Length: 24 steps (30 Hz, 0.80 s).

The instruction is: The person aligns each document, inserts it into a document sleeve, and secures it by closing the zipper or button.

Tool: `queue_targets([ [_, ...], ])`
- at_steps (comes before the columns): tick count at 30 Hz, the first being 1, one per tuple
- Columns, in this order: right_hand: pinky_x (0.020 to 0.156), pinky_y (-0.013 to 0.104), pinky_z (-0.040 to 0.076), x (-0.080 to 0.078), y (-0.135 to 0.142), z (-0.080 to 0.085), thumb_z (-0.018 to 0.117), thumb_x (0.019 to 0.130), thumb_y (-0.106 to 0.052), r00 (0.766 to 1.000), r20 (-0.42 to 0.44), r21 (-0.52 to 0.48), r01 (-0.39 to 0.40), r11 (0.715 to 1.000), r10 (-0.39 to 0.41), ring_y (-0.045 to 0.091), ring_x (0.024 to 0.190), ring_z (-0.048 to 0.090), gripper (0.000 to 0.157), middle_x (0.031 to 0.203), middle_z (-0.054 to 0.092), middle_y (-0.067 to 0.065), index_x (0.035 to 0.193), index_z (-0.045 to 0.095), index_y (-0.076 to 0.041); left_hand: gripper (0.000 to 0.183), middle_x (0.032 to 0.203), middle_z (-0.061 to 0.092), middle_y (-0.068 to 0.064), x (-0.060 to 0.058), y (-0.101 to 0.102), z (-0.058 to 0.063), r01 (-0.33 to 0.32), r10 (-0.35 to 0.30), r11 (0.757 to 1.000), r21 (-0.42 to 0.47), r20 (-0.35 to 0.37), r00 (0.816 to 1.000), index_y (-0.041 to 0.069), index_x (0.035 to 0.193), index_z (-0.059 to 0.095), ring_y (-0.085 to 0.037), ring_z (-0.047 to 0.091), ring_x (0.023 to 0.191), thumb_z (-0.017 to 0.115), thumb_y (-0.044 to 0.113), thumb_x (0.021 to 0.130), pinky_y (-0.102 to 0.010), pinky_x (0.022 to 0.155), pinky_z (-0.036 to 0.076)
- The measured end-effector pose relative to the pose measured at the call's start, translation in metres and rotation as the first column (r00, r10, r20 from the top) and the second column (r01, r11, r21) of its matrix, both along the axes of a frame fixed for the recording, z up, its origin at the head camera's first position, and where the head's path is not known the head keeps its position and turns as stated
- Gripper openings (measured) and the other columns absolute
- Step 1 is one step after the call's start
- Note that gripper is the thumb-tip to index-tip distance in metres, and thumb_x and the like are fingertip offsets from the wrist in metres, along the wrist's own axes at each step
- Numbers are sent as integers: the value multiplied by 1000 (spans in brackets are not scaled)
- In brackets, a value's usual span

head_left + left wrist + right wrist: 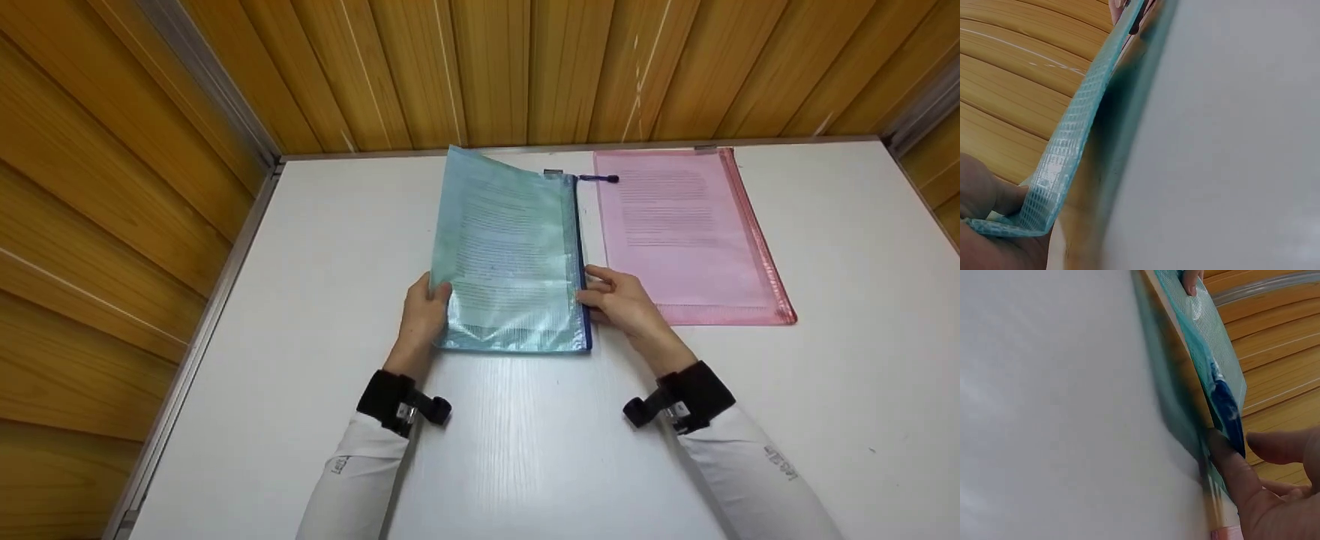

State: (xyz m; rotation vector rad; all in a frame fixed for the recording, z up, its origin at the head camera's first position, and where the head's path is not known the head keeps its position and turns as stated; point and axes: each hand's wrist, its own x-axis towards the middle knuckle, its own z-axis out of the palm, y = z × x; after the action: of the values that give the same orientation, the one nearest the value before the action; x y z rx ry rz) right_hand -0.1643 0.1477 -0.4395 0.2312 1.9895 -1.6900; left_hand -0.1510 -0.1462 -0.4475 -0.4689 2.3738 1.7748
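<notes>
A translucent blue-green zip document pouch holds printed paper sheets, and its dark blue zipper edge runs down the right side. My left hand pinches its left edge, thumb on top; the left wrist view shows the edge bent up at my thumb. With my right hand I hold the zipper side between thumb and fingers, as the right wrist view shows. In both wrist views the pouch's near edge stands a little off the table. A pink zip document pouch, with printed paper inside, lies behind my right hand.
The white table is bordered by a metal frame and wood-slat panels at the back and sides. A dark zipper pull reaches from the blue-green pouch over the pink one. Each wrist wears a black strap with a camera.
</notes>
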Motion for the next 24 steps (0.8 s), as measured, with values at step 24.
queue_targets([
  [24,95,50,53,48,-17,17,68,90,-9,594,-358,773,-244,586,720,35,111,66,29,119,68,18,117,71,0,29,135,62,-18,39,11,20,428,-615,524,-736,21,788,7,120,72,-40,59,123,67,18,93,-50,97,54],
])
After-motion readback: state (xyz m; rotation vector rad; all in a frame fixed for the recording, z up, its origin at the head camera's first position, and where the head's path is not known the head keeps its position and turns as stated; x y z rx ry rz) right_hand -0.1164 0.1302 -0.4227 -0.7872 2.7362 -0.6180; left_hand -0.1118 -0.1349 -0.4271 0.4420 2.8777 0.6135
